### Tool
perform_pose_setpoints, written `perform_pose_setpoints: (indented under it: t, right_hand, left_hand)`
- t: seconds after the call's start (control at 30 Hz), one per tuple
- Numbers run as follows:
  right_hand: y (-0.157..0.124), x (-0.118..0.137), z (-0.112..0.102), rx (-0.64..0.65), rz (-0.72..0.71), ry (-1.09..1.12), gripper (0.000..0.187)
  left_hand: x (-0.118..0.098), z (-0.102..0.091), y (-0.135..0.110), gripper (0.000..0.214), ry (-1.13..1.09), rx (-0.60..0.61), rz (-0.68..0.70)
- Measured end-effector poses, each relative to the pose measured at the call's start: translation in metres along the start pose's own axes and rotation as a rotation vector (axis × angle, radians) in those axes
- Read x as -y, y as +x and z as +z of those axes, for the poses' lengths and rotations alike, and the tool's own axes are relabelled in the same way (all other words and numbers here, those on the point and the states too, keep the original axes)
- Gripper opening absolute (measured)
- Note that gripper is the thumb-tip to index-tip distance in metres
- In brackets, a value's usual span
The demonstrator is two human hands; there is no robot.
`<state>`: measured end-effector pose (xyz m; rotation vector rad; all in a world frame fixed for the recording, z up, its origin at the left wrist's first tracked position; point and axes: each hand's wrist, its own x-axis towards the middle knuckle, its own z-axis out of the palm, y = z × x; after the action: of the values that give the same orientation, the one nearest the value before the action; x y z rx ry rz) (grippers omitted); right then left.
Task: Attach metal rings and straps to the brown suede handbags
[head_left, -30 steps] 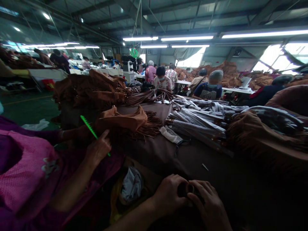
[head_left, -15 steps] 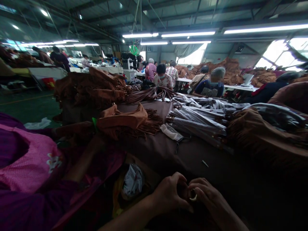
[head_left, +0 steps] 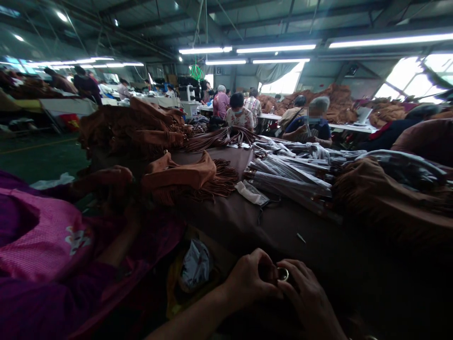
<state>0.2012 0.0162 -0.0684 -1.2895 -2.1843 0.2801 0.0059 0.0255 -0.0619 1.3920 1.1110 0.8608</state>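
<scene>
My right hand [head_left: 305, 289], fingers curled, pinches a gold-coloured metal ring [head_left: 287, 275] between thumb and fingertips. Close against it on the left, my left hand [head_left: 252, 277] has its thumb and fingers bent together; a dark brown bit shows between them, too dim to name. Both hands are just above the near edge of the dark brown cloth or leather surface [head_left: 233, 222]. A small pale sliver [head_left: 300, 238] lies on that surface beyond my hands.
Plastic-wrapped straps [head_left: 290, 174] lie ahead, with a fringed brown bag [head_left: 378, 193] to the right and another fringed bag [head_left: 184, 172] to the left. A small white packet [head_left: 251, 192] lies between. At left sits a co-worker in a pink apron [head_left: 38, 231]. A crumpled bag [head_left: 196, 265] is below.
The ring has tilted up and its round opening shows more clearly in my right hand. My hands rose slightly. The co-worker's hands at left moved away from the fringed bag.
</scene>
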Motion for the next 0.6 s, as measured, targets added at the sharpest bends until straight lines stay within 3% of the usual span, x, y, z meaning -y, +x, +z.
perform_pose_setpoints:
  t: [0.27,0.37,0.47,0.6]
  right_hand:
    - [-0.0018,-0.0033,-0.0004,0.1,-0.001,0.048,0.02]
    - [-0.0035,-0.0021,-0.0001,0.045,0.058,0.075,0.031]
    - [-0.0027,0.0004,-0.0003,-0.015,0.062,0.11,0.025]
    - [0.0001,0.0022,-0.0041,0.067,0.012,0.16,0.022]
  left_hand:
    - [-0.0001,-0.0043,-0.0038,0.063,0.095,0.004,0.004]
    - [-0.0027,-0.0042,-0.0048,0.058,0.041,0.011,0.011]
    - [-0.0036,-0.0038,-0.0053,0.055,0.018,0.029,0.011]
    - [-0.0012,-0.004,-0.0048,0.058,0.053,0.011,-0.007]
